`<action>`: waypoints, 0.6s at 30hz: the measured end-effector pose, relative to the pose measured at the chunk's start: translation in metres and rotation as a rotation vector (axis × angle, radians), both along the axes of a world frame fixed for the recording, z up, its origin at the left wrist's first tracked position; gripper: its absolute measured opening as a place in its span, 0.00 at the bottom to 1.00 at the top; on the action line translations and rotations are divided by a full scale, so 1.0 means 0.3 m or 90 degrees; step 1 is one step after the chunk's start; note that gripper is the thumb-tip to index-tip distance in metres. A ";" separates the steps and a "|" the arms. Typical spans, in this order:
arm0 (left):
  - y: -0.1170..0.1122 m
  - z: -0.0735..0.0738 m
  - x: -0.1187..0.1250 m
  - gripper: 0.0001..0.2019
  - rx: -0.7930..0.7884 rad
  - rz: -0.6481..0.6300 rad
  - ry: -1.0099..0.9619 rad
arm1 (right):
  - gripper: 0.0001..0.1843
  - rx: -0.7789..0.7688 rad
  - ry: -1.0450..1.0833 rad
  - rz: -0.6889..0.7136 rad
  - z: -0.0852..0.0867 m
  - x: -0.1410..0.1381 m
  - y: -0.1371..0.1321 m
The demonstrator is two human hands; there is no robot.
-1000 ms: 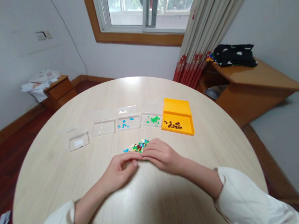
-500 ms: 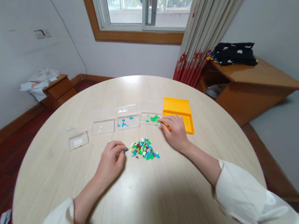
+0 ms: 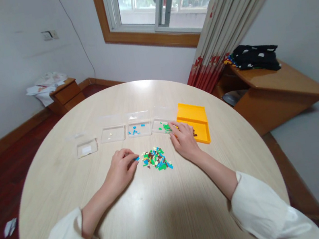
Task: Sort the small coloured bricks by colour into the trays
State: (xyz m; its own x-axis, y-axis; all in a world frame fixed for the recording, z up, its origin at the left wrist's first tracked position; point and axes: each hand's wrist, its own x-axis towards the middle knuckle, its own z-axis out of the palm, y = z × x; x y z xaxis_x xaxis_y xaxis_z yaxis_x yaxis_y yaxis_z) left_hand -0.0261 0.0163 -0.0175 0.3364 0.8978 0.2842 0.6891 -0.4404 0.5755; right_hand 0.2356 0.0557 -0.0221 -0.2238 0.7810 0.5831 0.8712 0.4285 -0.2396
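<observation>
My left hand rests on the table left of a mixed pile of small building bricks in green, blue, brown, yellow and cream. A blue brick sits between its thumb and fingertips. Over the near right corner of a clear box with green bricks is my right hand, its fingers parted and no brick visible in them. That hand partly covers a yellow box, where a few brown bricks show.
Left of the green bricks stands a clear box with several blue bricks, then another clear box with a little cream piece. A smaller clear box with a white label is farthest left. All stand on a round wooden table.
My right hand's fingers have loosened from a pinch and parted at the green bricks' box. The left hand stays by the pile with the blue brick. The view has shifted slightly.
</observation>
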 end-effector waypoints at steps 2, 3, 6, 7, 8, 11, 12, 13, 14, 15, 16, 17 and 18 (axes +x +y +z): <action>0.001 -0.006 0.000 0.10 -0.004 -0.009 -0.001 | 0.21 -0.002 0.004 0.010 0.000 -0.001 -0.001; 0.001 -0.007 0.001 0.09 -0.004 -0.010 -0.003 | 0.21 -0.003 0.007 0.014 0.000 -0.001 -0.001; 0.000 0.003 0.006 0.09 -0.005 -0.010 -0.016 | 0.22 0.000 0.014 0.021 -0.002 -0.003 -0.002; -0.001 0.009 0.007 0.09 -0.006 -0.009 -0.021 | 0.21 0.002 0.014 0.023 -0.002 -0.003 -0.002; -0.002 0.016 0.008 0.09 -0.009 -0.005 -0.028 | 0.21 0.004 0.014 0.025 -0.002 -0.004 -0.003; -0.006 0.038 0.008 0.09 -0.020 0.030 -0.059 | 0.21 0.004 0.010 0.032 -0.003 -0.003 -0.006; -0.006 0.043 0.007 0.09 -0.022 0.047 -0.073 | 0.21 0.003 0.009 0.035 -0.002 -0.003 -0.007; -0.006 0.048 0.005 0.10 -0.022 0.066 -0.090 | 0.21 0.005 0.009 0.038 -0.002 -0.003 -0.008; -0.006 0.051 0.003 0.10 -0.021 0.083 -0.108 | 0.21 0.008 0.009 0.042 -0.002 -0.002 -0.010; -0.005 0.052 0.001 0.11 -0.019 0.098 -0.127 | 0.21 0.012 0.011 0.047 -0.001 -0.003 -0.011; -0.004 0.053 0.000 0.12 -0.017 0.111 -0.145 | 0.20 0.017 0.013 0.051 -0.001 -0.003 -0.012; -0.003 0.053 -0.001 0.12 -0.013 0.120 -0.162 | 0.20 0.022 0.016 0.054 0.000 -0.003 -0.013; -0.002 0.053 -0.002 0.12 -0.010 0.127 -0.175 | 0.20 0.026 0.019 0.057 0.001 -0.004 -0.014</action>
